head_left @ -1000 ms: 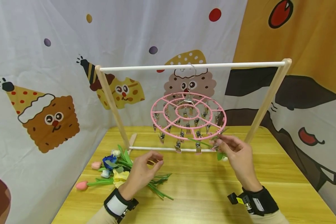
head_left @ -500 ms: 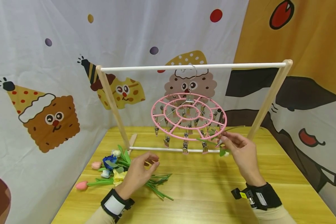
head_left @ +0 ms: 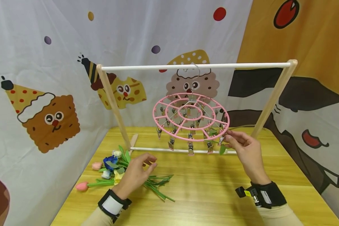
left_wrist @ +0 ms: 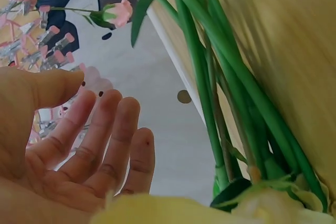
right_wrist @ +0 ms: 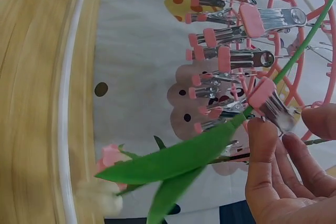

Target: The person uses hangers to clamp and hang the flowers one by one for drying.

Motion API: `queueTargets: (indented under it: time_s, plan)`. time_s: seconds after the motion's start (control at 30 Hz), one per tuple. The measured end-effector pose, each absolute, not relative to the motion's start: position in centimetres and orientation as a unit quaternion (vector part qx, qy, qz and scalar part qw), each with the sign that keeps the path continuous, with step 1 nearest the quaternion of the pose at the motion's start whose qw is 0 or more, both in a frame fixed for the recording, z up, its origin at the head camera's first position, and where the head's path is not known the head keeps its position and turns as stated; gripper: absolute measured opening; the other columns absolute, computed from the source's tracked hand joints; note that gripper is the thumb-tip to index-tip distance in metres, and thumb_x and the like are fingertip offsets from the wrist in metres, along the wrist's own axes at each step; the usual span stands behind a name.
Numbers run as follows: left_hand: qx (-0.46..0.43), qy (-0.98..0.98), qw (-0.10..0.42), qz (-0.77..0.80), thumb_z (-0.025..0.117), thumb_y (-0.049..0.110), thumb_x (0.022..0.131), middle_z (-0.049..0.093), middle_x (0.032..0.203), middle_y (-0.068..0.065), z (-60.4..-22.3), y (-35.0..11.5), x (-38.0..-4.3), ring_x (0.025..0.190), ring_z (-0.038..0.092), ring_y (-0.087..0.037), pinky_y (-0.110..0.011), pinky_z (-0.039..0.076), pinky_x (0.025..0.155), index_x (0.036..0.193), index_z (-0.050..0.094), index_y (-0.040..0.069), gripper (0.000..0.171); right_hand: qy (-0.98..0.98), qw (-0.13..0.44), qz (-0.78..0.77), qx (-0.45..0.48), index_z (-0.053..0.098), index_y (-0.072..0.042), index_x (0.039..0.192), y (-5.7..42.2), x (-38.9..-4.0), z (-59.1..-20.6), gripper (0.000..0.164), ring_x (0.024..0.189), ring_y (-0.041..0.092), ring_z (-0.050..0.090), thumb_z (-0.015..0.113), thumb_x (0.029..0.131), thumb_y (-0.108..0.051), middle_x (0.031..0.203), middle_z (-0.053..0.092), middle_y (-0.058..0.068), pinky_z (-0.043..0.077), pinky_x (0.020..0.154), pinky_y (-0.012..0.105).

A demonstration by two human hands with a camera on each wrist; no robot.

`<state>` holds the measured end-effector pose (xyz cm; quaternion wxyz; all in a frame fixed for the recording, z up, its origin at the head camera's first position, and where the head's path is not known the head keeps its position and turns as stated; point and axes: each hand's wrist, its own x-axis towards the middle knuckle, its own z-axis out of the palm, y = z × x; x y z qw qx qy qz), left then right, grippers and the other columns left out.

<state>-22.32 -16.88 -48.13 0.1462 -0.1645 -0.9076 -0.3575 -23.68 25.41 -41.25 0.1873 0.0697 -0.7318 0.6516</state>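
My right hand (head_left: 247,150) pinches a metal clip (right_wrist: 270,100) with pink tips at the right front rim of the round pink clip hanger (head_left: 155,124). The clip's tips lie over the green stem of a flower with long leaves (right_wrist: 173,158) and a blurred pale bloom (right_wrist: 100,198). A pink rose (left_wrist: 118,13) also hangs at the hanger in the left wrist view. My left hand (head_left: 137,169) is held with loosely bent fingers and nothing in them, over the bunch of artificial flowers on the table (head_left: 158,186).
A rack (head_left: 274,99) of wooden posts with a white top rod (head_left: 147,67) carries the hanger by its hook. Several other clips (head_left: 191,147) dangle below the rings. Pink tulips (head_left: 82,186) and a blue bloom (head_left: 110,163) lie at the table's left. A printed cloth (head_left: 45,62) hangs behind.
The hanger has turned a little, its front clips swinging to the right. My right hand has shifted slightly right with the clip. My left hand has drifted slightly left.
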Motion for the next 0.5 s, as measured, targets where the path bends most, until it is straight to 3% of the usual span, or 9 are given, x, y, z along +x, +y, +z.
queueTargets:
  time_s: [0.2,0.5]
  plan:
    - [-0.179,-0.912,0.140,-0.340,0.088,0.017,0.107,0.087,0.117,-0.003,-48.3,-17.6,-22.5,0.102,0.083,-0.021,-0.055,0.071,0.095,0.119,0.083,0.022,0.014,-0.725,0.196,0.657,0.070,0.073,0.008,0.146,25.7,-23.2,-41.8,0.042,0.106,0.006,0.088,0.080,0.113,-0.017,0.119,0.090,-0.009,0.071,0.090,0.023]
    - [-0.205,-0.922,0.130,-0.302,0.089,0.015,0.105,0.087,0.116,-0.003,-48.6,-19.1,-22.4,0.103,0.082,-0.024,-0.047,0.071,0.089,0.117,0.083,0.020,0.014,-0.799,0.258,0.541,0.056,0.083,-0.007,0.139,25.1,-20.8,-43.1,0.029,0.102,-0.006,0.081,0.083,0.111,-0.013,0.123,0.086,-0.014,0.065,0.090,0.011]
